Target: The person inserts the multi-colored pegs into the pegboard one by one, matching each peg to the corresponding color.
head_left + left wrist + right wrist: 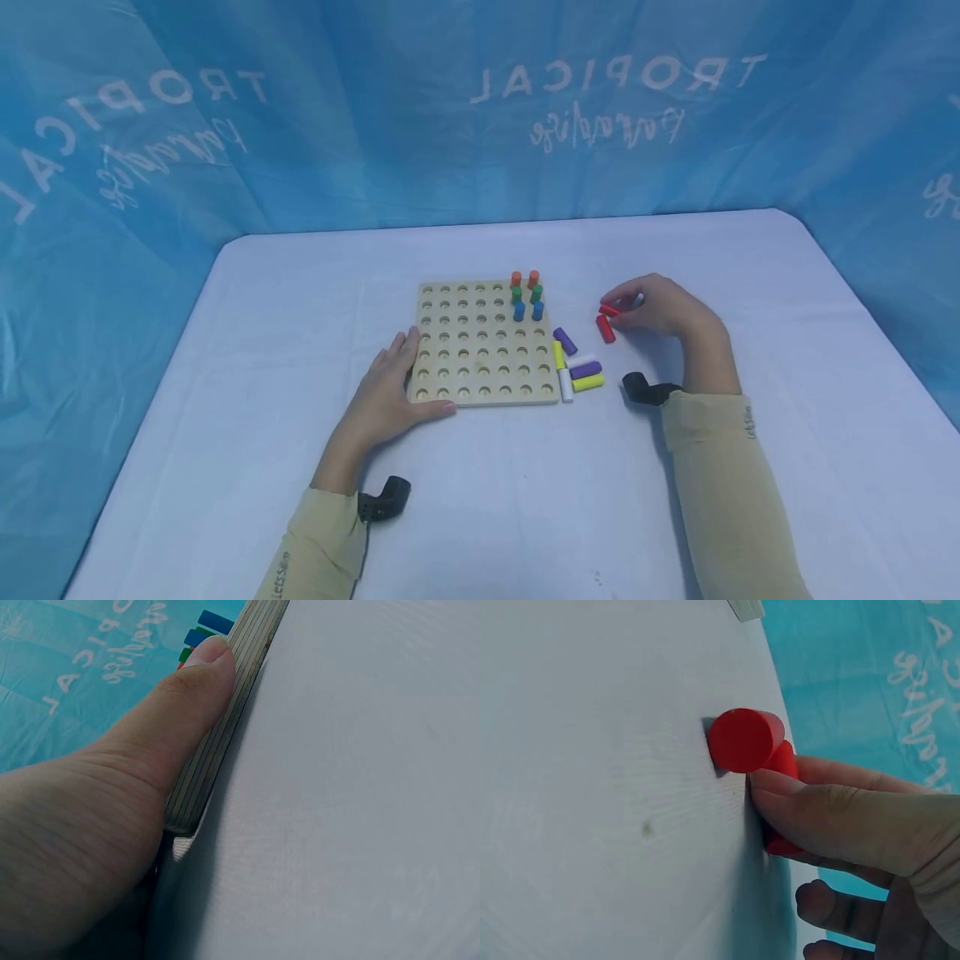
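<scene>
"Sleeves (pixel 731 487) sit nearest, along the bottom of the frame. What are the hands doing beyond them?"

"Left of centre, the left hand (pixel 384 382) has its fingers extended, laid along the left edge of the board (pixel 473 362), its thumb against the near edge. Bracing two sides at one corner probably stops it sliding."

"And the right hand (pixel 660 307)?"

"Right of centre, pinching a red peg (pixel 610 309) between thumb and fingertips. Two other fingers curl loosely clear of it, which I'd guess leaves the pinch unobstructed. Another red peg (pixel 605 328) lies just beside; whether they touch, I can't tell."

"Why are some upright?"

"Holes hold them: orange pegs (pixel 534 279), green pegs (pixel 536 294) and blue pegs (pixel 537 312) stand in pairs at the board's upper right, one colour per row, so they seem sorted."

"The rest?"

"Purple pegs (pixel 565 340), yellow pegs (pixel 589 382) and white pegs (pixel 566 387) lie loose by the board's lower right, presumably for easy reach."
</scene>
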Action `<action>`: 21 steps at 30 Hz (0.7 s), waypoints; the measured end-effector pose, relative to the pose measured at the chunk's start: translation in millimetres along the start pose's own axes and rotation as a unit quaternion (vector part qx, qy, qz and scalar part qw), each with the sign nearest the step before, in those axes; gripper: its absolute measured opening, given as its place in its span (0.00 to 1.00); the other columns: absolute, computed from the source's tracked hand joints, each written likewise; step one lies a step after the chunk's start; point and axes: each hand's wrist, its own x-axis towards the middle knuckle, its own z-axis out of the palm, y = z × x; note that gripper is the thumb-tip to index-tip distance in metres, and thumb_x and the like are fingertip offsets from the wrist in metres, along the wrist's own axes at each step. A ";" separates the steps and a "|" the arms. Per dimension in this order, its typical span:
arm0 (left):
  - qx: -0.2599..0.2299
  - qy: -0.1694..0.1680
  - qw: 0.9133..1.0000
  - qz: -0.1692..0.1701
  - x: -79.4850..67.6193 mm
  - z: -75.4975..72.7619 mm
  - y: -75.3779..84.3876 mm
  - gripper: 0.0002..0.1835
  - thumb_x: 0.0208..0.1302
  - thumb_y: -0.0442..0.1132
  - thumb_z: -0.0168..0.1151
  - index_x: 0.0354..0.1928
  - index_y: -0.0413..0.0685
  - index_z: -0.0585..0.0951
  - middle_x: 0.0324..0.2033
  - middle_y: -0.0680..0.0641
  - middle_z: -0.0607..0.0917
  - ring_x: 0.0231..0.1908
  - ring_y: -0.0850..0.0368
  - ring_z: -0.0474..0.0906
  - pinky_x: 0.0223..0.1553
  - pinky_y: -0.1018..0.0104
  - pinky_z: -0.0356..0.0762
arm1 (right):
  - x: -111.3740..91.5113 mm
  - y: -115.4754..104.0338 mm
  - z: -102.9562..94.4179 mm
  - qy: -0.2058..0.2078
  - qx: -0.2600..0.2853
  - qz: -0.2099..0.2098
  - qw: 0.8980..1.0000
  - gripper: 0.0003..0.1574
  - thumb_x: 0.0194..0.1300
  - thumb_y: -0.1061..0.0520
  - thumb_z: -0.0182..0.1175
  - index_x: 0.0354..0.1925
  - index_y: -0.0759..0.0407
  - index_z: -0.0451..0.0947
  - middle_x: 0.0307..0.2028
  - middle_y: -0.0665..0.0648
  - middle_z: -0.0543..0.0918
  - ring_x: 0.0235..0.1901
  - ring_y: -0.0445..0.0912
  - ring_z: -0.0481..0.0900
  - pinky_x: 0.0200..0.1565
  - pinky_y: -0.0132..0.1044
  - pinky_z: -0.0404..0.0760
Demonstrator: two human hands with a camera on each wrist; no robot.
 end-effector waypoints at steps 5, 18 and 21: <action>0.000 -0.001 1.000 0.000 -0.2 -0.3 -0.2 0.71 0.41 0.71 0.74 0.80 0.55 0.42 0.80 0.45 0.44 0.78 0.37 0.37 0.76 0.37 0.42 | 1.0 -1.9 1.2 0.000 -0.009 -0.007 1.000 0.27 0.64 0.52 0.66 0.61 0.49 0.78 0.59 0.63 0.77 0.61 0.61 0.68 0.53 0.59 0.78; -0.003 -0.003 1.000 -0.001 -0.6 -0.4 -1.1 0.71 0.41 0.71 0.74 0.80 0.57 0.42 0.80 0.45 0.43 0.78 0.35 0.38 0.76 0.35 0.43 | -5.8 -20.4 -0.9 0.029 0.021 -0.062 0.997 0.26 0.64 0.45 0.67 0.59 0.43 0.78 0.55 0.55 0.79 0.54 0.54 0.71 0.45 0.46 0.80; -0.004 -0.001 1.000 -0.001 -0.4 -0.5 -0.9 0.71 0.41 0.71 0.74 0.80 0.57 0.42 0.80 0.46 0.44 0.78 0.36 0.38 0.76 0.36 0.43 | -9.6 -27.7 -0.9 0.031 0.033 -0.078 0.996 0.24 0.63 0.47 0.68 0.57 0.45 0.80 0.52 0.55 0.80 0.51 0.53 0.72 0.44 0.45 0.80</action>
